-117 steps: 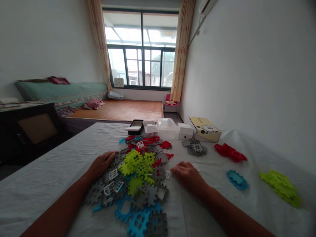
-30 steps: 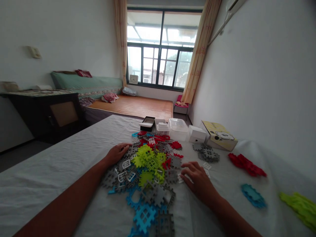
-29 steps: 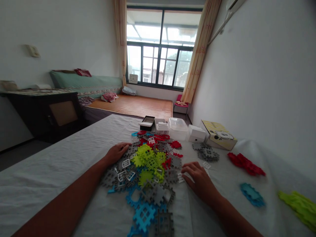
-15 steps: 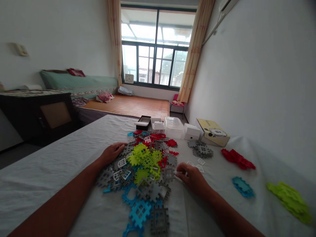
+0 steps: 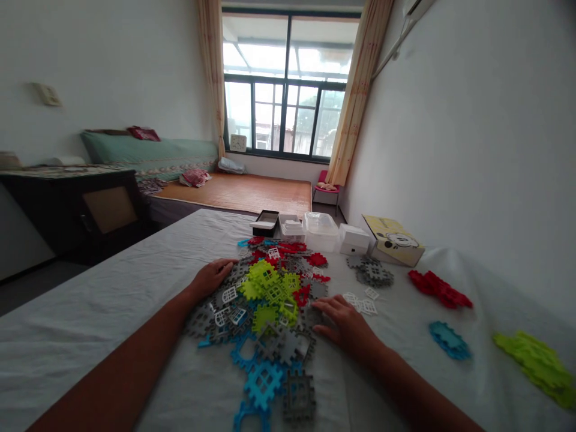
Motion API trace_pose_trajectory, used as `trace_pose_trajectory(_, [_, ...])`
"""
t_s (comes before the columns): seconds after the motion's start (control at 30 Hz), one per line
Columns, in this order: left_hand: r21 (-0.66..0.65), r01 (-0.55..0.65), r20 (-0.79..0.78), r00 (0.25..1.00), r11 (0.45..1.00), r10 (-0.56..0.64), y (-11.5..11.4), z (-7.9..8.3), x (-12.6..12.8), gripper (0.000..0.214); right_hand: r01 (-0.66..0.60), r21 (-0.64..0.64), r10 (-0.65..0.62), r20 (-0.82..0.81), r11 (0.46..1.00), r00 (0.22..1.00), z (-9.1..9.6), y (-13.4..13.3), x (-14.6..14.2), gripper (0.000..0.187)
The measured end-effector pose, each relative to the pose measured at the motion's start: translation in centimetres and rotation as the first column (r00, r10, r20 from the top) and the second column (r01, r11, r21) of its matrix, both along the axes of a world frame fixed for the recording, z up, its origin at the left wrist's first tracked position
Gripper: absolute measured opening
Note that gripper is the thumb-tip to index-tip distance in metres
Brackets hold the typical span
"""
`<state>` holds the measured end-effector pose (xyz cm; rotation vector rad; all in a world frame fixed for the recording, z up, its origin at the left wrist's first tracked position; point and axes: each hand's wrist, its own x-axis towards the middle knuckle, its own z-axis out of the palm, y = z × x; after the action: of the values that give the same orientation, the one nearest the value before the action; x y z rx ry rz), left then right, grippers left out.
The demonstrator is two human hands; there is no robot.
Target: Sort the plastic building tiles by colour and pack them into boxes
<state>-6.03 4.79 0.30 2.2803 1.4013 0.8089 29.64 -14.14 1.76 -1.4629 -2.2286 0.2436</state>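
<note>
A heap of notched plastic building panels lies on the cloth in front of me, with lime green panels [image 5: 265, 282] on top and grey panels [image 5: 283, 345] around them. Blue panels [image 5: 264, 383] trail off its near end. My left hand [image 5: 212, 279] rests against the heap's left side, fingers stretched out over grey pieces. At the right side, my right hand [image 5: 344, 324] has its fingers spread, tips at the grey panels and nothing visible in them. Just beyond it lie several small white window frames [image 5: 368, 306].
To the right are separate piles: grey [image 5: 374, 274], red [image 5: 438, 289], blue [image 5: 450, 340] and lime green [image 5: 537, 366]. Along the back stand a black box [image 5: 265, 222], a clear plastic tub [image 5: 320, 231], a white box [image 5: 354, 240] and a yellow cartoon box [image 5: 393, 240].
My right hand's fingers, pinched round a small white piece before, are now spread at the heap's edge. My left hand stays at the heap's left side. The view has shifted slightly.
</note>
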Motion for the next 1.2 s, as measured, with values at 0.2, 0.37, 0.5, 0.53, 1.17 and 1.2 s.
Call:
trace_pose_trajectory(0.2, [0.022, 0.015, -0.023, 1.0, 1.0, -0.015, 0.2, -0.3, -0.1, 0.053, 0.075, -0.143, -0.11, -0.255, 0.987, 0.961, -0.7, 0.7, 0.3, 0.034])
trace_pose_trajectory(0.37, [0.02, 0.012, -0.027, 1.0, 1.0, -0.012, 0.4, -0.4, -0.2, 0.054, 0.191, 0.016, -0.167, -0.419, 0.981, 0.893, 0.3, 0.3, -0.3, 0.032])
trace_pose_trajectory(0.5, [0.027, 0.024, -0.043, 0.999, 0.999, -0.023, 0.3, -0.3, -0.1, 0.056, -0.212, -0.153, 0.161, -0.293, 0.965, 0.943, 3.0, -2.3, -1.7, 0.028])
trace_pose_trajectory(0.53, [0.026, 0.022, -0.043, 0.999, 0.999, -0.021, 0.3, -0.2, -0.1, 0.056, -0.32, -0.209, 0.265, -0.253, 0.924, 0.93, 3.5, -3.0, -2.1, 0.034])
trace_pose_trajectory(1.17, [-0.004, 0.012, -0.033, 0.999, 1.0, -0.012, 0.7, -0.4, -0.4, 0.054, 0.732, -0.014, -0.674, -0.401, 0.681, 0.62, -1.7, 4.7, 14.4, 0.051])
trace_pose_trajectory(1.2, [-0.003, 0.011, -0.032, 0.999, 1.0, -0.012, 0.7, -0.4, -0.4, 0.054, 0.744, 0.034, -0.677, -0.387, 0.668, 0.626, -2.3, 5.0, 15.3, 0.052])
